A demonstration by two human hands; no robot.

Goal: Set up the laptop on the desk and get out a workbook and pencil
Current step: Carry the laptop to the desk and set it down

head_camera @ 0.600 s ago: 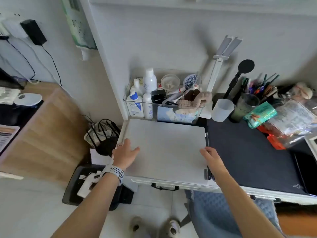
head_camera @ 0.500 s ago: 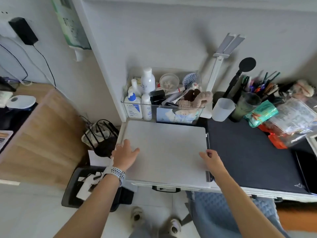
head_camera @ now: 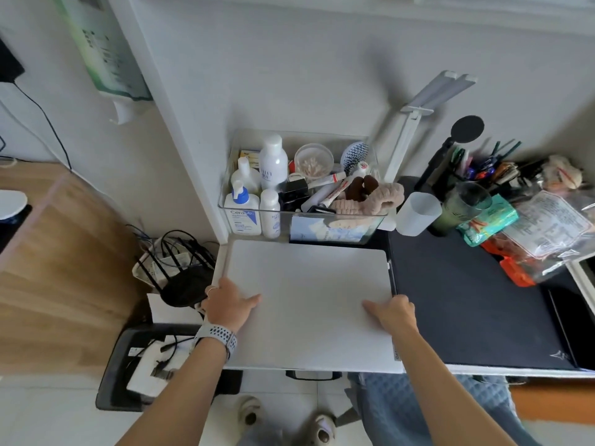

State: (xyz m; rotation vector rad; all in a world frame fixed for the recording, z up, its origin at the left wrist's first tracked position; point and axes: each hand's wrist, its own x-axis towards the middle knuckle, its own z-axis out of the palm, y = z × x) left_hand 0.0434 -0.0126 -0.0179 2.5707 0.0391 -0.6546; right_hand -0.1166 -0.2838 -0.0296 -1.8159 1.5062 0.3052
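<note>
Hands, left hand (head_camera: pixel 230 304) and right hand (head_camera: pixel 391 312), clasp the closed laptop (head_camera: pixel 309 304) by its 2 side edges, fingers curled under, likely to square it on the bench (head_camera: pixel 467 304).

Setting: a home study corner in a bedroom or small living space. Indicators: a tabletop (head_camera: pixel 483 370) against a plain wall carries a clear organiser bin (head_camera: pixel 338 226) of lotion bottles, a hairbrush and hair accessories; a folding desk lamp (head_camera: pixel 415 123); a cup of pens (head_camera: pixel 476 169); snack packets (head_camera: pixel 547 226). A wooden side unit (head_camera: pixel 58 268) and a cable-filled floor tray (head_camera: pixel 122 375) stand beside it
</note>
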